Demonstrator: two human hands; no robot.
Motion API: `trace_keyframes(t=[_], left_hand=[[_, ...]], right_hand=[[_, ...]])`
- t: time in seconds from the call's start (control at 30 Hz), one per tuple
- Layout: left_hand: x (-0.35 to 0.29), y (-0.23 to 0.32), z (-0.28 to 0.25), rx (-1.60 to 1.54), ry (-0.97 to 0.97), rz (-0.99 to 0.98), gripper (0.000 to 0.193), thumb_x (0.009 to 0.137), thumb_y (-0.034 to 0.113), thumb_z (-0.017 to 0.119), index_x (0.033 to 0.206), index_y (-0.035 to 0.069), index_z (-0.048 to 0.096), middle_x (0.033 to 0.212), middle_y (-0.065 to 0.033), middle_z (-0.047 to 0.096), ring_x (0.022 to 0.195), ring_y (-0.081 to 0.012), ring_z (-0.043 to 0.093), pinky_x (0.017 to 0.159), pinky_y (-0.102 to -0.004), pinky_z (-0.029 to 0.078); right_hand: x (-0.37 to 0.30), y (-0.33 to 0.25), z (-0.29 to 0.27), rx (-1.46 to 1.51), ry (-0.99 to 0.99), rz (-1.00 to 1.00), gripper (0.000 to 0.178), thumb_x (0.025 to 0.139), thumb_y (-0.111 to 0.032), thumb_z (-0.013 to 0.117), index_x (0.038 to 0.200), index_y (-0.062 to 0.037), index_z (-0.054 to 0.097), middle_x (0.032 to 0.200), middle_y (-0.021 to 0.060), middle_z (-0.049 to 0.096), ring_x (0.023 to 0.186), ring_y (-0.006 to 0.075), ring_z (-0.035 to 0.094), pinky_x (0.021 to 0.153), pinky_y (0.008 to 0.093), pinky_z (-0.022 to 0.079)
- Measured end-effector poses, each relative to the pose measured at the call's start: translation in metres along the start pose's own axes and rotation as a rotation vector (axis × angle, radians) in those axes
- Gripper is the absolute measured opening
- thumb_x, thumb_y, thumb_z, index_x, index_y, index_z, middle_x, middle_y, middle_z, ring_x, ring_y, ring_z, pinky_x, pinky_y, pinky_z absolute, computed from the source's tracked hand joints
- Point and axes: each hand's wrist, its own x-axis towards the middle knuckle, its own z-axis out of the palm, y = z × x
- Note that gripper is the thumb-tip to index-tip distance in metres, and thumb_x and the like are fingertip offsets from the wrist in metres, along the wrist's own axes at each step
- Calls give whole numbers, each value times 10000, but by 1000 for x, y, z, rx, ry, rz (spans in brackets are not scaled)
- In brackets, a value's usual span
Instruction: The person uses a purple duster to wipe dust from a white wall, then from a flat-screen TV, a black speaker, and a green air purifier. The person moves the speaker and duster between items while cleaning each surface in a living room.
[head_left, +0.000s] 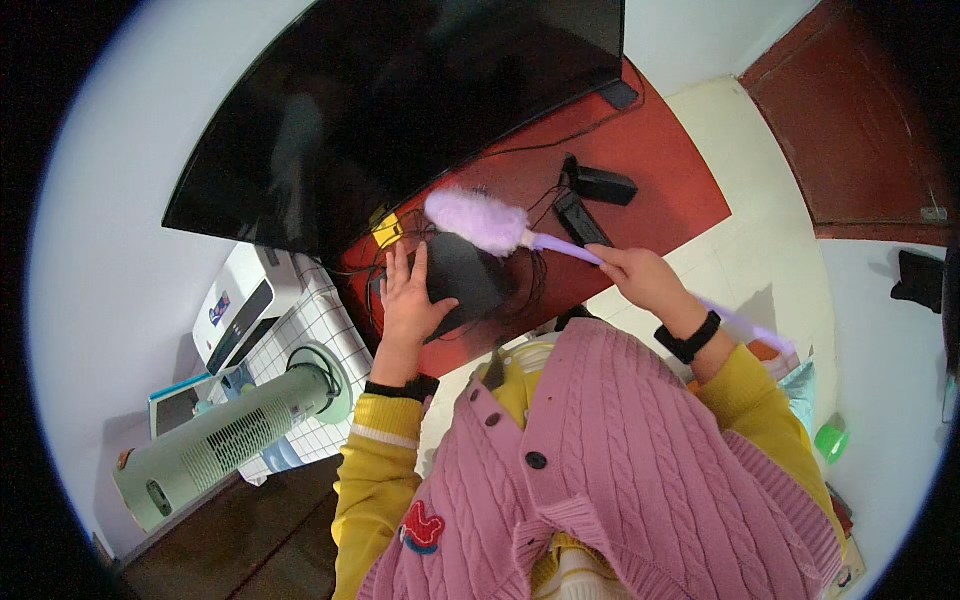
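Observation:
A fluffy purple duster (478, 220) is in my right hand (645, 285), whose fingers are wrapped round its light purple handle. The duster's head is over the red tabletop (660, 150), just right of a yellow object (386, 230) and beside the far edge of a flat black box (462, 285). My left hand (408, 300) rests with fingers spread on the left part of that black box. Dark cables run around the box and under the duster's head.
A large black television (400, 110) stands at the back of the table. Two black devices, one a dark block (603, 185), lie to the right. At left are a white appliance (240, 310) on a checked cloth and a pale green tower fan (220, 435). A brown door (860, 120) is at far right.

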Motion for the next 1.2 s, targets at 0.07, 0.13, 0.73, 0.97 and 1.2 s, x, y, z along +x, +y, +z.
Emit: trace_keyframes(t=[0.07, 0.13, 0.73, 0.97, 1.2], left_hand=[[4, 1, -6, 62, -79, -16, 1139, 651, 346, 913, 1589, 195, 285, 1643, -171, 250, 1516, -375, 241, 1164, -606, 292], [8, 1, -9, 59, -114, -11, 1192, 637, 362, 920, 1603, 191, 243, 1627, -167, 287, 1501, -387, 276, 1131, -638, 323], [-32, 15, -5, 68, 69, 41, 1084, 540, 379, 937, 1463, 95, 445, 1407, -135, 499, 1291, -346, 496, 1134, -513, 345], [-69, 19, 1, -84, 174, 78, 904, 590, 281, 910, 1392, 103, 533, 1324, -110, 520, 1247, -325, 492, 1107, -492, 336], [-84, 12, 3, -156, 247, 169, 824, 581, 253, 897, 1322, 106, 567, 1251, -108, 542, 1184, -322, 519, 1005, -463, 392]], right_hand=[[19, -2, -5, -363, -82, 40, 279, 941, -241, 609, 1194, -171, 704, 860, 172, 703, 801, 383, 681, 702, 500, 533], [40, -4, -12, -331, -44, 0, 303, 929, -222, 638, 1223, -177, 701, 874, 178, 700, 814, 378, 676, 700, 493, 528], [156, -22, -36, -582, -268, -236, 299, 919, -245, 648, 1202, -187, 724, 996, 162, 716, 944, 376, 668, 803, 476, 526], [177, -55, -18, -141, -464, -470, 295, 918, -203, 640, 1200, -200, 729, 994, 161, 721, 943, 377, 676, 814, 464, 528], [188, -87, 1, -645, -259, -438, 234, 908, -188, 639, 1106, -171, 763, 931, 150, 717, 878, 360, 691, 769, 467, 541]])
